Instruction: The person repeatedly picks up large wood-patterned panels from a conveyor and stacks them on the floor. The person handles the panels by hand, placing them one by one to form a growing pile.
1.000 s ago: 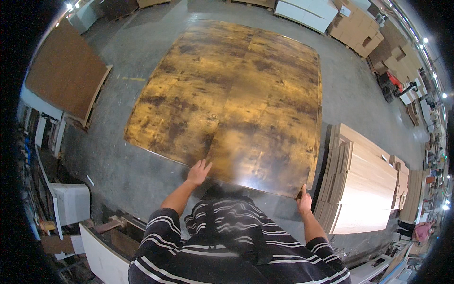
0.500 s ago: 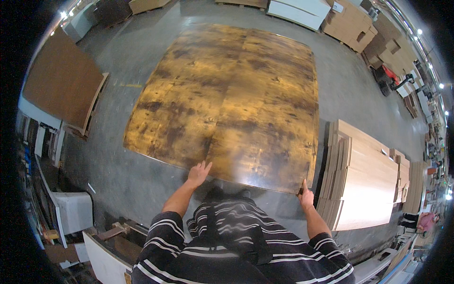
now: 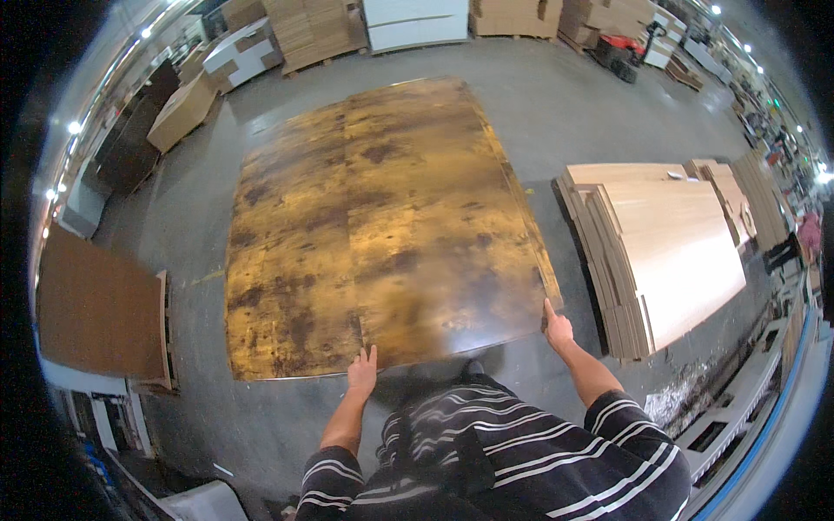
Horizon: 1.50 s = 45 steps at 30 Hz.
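Observation:
In front of me spreads a large, flat wood-grain panel surface [image 3: 408, 243], glossy yellow-brown with dark blotches. A seam runs front to back along its middle, and a narrow strip shows along its right edge. My left hand [image 3: 362, 372] is at the near edge by the seam, fingers extended over the top and the rest curled at the rim. At the near right corner, my right hand [image 3: 558, 330] grips the edge, with one digit on top. The undersides of both hands' grips are hidden.
Right of the panel lies a stack of pale boards [image 3: 669, 252]. A brown board stack [image 3: 100, 304] on a pallet stands left. Cartons [image 3: 317, 35], a white stack [image 3: 415, 22] and a red pallet jack [image 3: 618, 52] line the far side. Metal machine framing [image 3: 738, 391] is at lower right.
The head view has swung, so the panel and surroundings appear turned and the far cartons show more. Both hands stay at the near edge of the panel.

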Available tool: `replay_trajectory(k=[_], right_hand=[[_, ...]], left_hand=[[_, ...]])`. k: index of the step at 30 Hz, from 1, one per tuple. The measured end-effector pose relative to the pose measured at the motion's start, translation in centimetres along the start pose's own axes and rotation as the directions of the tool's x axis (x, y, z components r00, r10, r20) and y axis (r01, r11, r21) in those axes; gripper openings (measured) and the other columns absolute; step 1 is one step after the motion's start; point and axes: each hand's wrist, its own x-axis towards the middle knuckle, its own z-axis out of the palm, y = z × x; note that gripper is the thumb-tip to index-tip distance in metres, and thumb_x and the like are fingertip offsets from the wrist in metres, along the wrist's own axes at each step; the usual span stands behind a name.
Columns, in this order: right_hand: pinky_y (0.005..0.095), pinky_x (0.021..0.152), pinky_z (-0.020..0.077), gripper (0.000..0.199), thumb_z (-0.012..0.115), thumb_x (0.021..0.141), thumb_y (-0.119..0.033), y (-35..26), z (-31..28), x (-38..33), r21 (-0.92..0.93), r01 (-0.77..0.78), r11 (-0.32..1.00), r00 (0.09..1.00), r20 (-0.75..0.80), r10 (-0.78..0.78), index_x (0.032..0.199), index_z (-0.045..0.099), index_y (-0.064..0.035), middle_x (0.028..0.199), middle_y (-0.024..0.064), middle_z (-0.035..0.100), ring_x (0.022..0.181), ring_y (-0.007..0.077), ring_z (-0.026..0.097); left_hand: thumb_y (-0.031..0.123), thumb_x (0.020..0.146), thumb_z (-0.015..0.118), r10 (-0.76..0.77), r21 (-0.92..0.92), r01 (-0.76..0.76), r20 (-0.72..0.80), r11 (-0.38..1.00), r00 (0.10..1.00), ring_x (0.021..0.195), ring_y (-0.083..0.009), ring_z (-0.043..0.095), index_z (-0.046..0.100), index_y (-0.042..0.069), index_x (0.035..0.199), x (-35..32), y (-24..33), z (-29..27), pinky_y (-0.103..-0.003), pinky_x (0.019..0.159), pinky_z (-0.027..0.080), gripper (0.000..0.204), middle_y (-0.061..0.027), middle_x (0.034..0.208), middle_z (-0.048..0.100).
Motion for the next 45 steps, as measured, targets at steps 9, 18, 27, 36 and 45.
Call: replay_trajectory(k=[9, 18, 27, 36, 45], right_hand=[[0.0476, 0.080, 0.0473, 0.076, 0.069, 0.069, -0.015, -1.9, 7.0, -7.7, 0.384, -0.131, 0.914, 0.908, -0.323, 0.266, 0.135, 0.033, -0.0064, 0.097, 0.0240, 0.060, 0.092, 0.0415, 0.057], [0.0409, 0.091, 0.0453, 0.058, 0.073, 0.069, -0.027, -14.4, 24.2, -34.4, 0.486, -0.705, 0.517, 0.663, 0.191, 0.724, 0.119, 0.054, -0.0049, 0.114, 0.0214, 0.058, 0.107, 0.0348, 0.055], [0.0419, 0.086, 0.0470, 0.045, 0.068, 0.075, -0.033, -30.8, 32.3, -54.3, 0.637, -0.728, -0.254, 0.012, 0.382, 0.924, 0.110, 0.060, -0.0060, 0.099, 0.0189, 0.064, 0.098, 0.0329, 0.060], [0.0338, 0.062, 0.0494, 0.018, 0.064, 0.081, -0.020, -35.5, 29.2, -69.2, 0.985, -0.068, -0.156, -0.449, 0.109, 0.887, 0.091, 0.064, -0.0045, 0.073, 0.0128, 0.065, 0.067, 0.0238, 0.063], [0.0442, 0.098, 0.0310, 0.054, 0.066, 0.077, -0.029, -47.5, 38.9, -100.5, 0.535, -0.290, -0.793, -0.957, -0.175, 0.232, 0.123, 0.046, -0.0093, 0.131, 0.0160, 0.044, 0.121, 0.0331, 0.041]], left_hand=[[0.014, 0.075, 0.061, 0.323, 0.039, -0.321, -0.141, 0.946, 0.936, 0.100, -0.0291, 0.054, 0.040, 0.010, 0.134, 0.4, -3.6, 1.9, -0.036, 0.077, 0.051, 0.062, -0.0198, 0.123, 0.050], [0.025, 0.068, 0.072, 0.565, 0.021, -0.585, -0.289, 0.811, 0.773, 0.100, -0.0295, 0.053, 0.049, 0.013, 0.127, 1.7, -7.4, 1.9, -0.041, 0.081, 0.046, 0.064, -0.0131, 0.119, 0.055], [0.020, 0.076, 0.069, 0.382, -0.064, -0.415, -0.284, 0.908, 0.880, 0.104, -0.0310, 0.051, 0.050, 0.014, 0.128, 0.4, -5.6, 1.5, -0.042, 0.086, 0.043, 0.056, -0.0119, 0.119, 0.053], [0.027, 0.082, 0.064, 0.180, -0.017, -0.184, -0.124, 0.983, 0.976, 0.108, -0.0301, 0.052, 0.042, 0.019, 0.132, -0.5, -2.6, 0.2, -0.045, 0.088, 0.045, 0.055, -0.0094, 0.117, 0.054], [0.023, 0.072, 0.068, 0.716, -0.049, -0.731, 0.257, 0.680, 0.649, 0.095, -0.0344, 0.062, 0.062, 0.000, 0.103, -14.8, 1.1, 9.7, -0.037, 0.083, 0.048, 0.039, -0.0199, 0.096, 0.065]])
